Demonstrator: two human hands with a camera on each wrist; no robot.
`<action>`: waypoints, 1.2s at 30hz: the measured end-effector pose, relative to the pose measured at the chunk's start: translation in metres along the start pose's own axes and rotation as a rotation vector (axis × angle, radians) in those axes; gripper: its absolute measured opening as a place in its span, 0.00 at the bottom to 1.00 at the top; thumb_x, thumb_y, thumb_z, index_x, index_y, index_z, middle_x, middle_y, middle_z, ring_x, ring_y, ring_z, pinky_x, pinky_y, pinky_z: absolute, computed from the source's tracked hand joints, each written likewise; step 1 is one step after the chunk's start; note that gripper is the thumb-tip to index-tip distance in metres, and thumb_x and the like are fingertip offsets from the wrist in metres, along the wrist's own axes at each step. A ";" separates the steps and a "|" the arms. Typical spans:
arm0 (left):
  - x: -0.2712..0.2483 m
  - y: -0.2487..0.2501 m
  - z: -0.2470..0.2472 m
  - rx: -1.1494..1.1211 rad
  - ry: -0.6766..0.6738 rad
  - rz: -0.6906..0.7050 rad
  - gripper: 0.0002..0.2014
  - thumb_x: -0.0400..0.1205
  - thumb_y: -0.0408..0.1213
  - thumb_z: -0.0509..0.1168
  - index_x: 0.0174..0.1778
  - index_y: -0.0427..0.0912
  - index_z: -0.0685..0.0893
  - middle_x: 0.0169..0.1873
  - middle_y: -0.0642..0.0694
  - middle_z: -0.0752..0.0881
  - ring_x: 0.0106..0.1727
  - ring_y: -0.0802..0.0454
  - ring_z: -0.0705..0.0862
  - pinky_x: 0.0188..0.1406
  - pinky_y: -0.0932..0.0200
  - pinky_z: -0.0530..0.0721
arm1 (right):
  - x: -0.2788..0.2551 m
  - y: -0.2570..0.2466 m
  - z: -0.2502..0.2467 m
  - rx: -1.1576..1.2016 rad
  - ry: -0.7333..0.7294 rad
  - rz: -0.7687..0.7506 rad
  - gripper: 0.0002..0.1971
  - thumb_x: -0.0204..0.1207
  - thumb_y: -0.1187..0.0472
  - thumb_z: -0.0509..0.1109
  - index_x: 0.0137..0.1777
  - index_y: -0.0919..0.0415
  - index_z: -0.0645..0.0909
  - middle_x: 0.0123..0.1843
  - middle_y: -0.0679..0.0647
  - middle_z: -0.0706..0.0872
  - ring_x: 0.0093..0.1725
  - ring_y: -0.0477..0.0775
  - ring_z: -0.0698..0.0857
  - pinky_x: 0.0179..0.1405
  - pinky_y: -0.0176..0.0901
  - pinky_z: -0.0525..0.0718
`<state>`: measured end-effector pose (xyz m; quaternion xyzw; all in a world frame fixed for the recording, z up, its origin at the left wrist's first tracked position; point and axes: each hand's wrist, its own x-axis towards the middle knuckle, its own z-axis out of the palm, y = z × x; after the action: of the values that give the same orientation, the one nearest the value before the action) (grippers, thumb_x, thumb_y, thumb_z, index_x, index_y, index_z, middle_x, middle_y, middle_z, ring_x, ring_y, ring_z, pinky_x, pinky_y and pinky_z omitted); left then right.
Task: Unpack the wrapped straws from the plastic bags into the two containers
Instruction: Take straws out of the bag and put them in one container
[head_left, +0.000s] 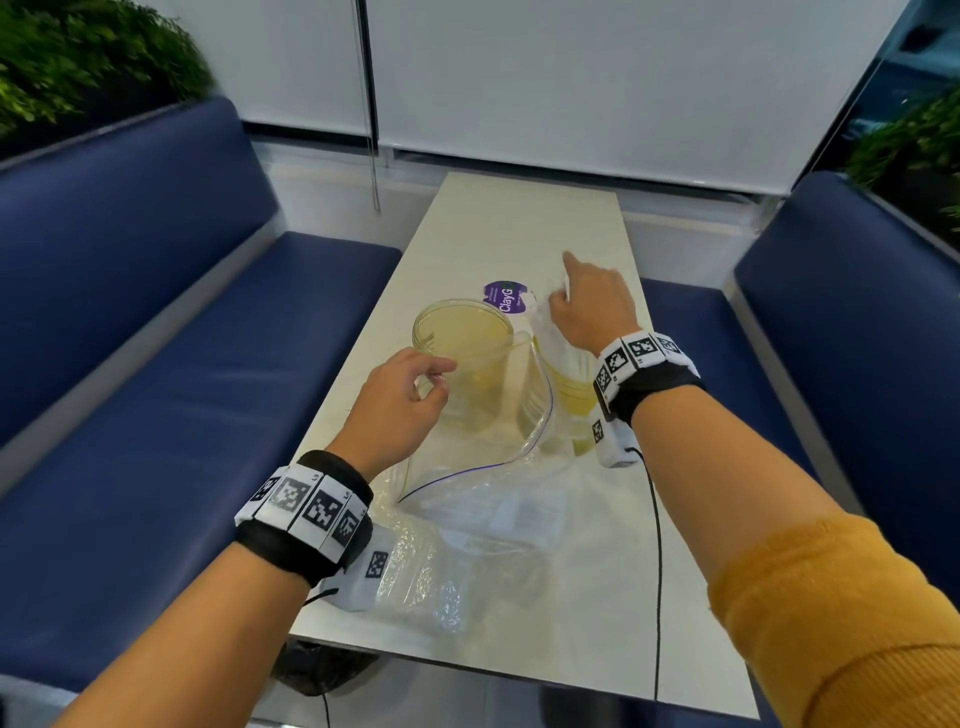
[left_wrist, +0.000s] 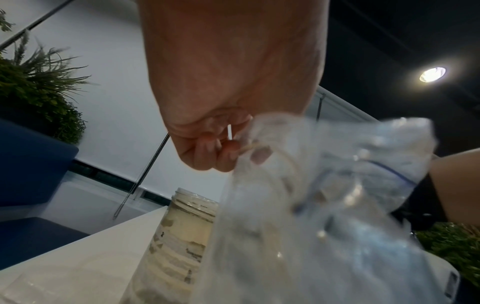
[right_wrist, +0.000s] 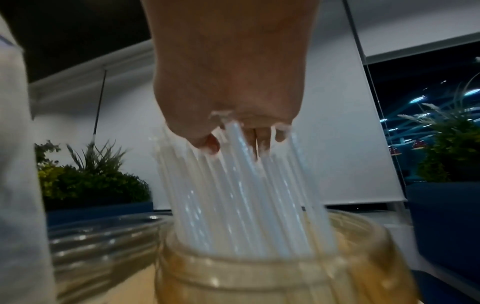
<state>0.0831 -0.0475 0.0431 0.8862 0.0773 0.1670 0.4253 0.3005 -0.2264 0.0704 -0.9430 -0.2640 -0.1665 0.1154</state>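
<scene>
Two yellowish see-through containers stand mid-table. The left container (head_left: 460, 332) holds nothing I can see. In the right container (head_left: 569, 387) (right_wrist: 259, 273) stands a bundle of white wrapped straws (head_left: 550, 338) (right_wrist: 246, 195). My right hand (head_left: 563, 291) (right_wrist: 233, 133) grips the tops of those straws from above. My left hand (head_left: 434, 382) (left_wrist: 241, 148) pinches the rim of a clear zip bag (head_left: 483, 467) (left_wrist: 324, 205), which droops between the containers and the table. The bag's contents are blurred.
A second crumpled clear bag (head_left: 426, 571) lies near the table's front edge under my left wrist. A purple-labelled lid (head_left: 504, 297) sits behind the containers. Blue benches (head_left: 156, 364) flank the narrow table (head_left: 519, 218); a wrist cable (head_left: 657, 545) hangs on the right.
</scene>
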 end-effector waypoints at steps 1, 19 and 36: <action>0.000 0.001 0.000 -0.004 -0.001 0.002 0.13 0.86 0.35 0.65 0.65 0.46 0.87 0.55 0.55 0.83 0.29 0.72 0.76 0.36 0.70 0.71 | 0.001 -0.004 -0.004 0.058 0.046 -0.037 0.23 0.84 0.59 0.58 0.78 0.64 0.71 0.59 0.62 0.87 0.60 0.64 0.84 0.68 0.58 0.76; -0.003 0.020 -0.007 0.131 -0.088 -0.034 0.18 0.84 0.30 0.65 0.70 0.47 0.85 0.54 0.41 0.89 0.41 0.54 0.82 0.44 0.70 0.76 | -0.025 0.021 -0.001 0.025 -0.066 -0.033 0.21 0.90 0.55 0.50 0.66 0.69 0.79 0.66 0.64 0.82 0.66 0.65 0.79 0.69 0.58 0.76; -0.010 0.013 0.000 0.113 -0.123 0.193 0.23 0.82 0.21 0.65 0.72 0.41 0.83 0.74 0.49 0.80 0.57 0.51 0.83 0.55 0.79 0.72 | -0.097 -0.106 -0.027 -0.012 -0.737 -0.177 0.12 0.79 0.64 0.69 0.60 0.52 0.86 0.58 0.51 0.84 0.57 0.58 0.85 0.62 0.53 0.85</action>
<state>0.0732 -0.0584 0.0511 0.9207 -0.0252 0.1476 0.3604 0.1584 -0.1914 0.0729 -0.9139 -0.3673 0.1729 -0.0075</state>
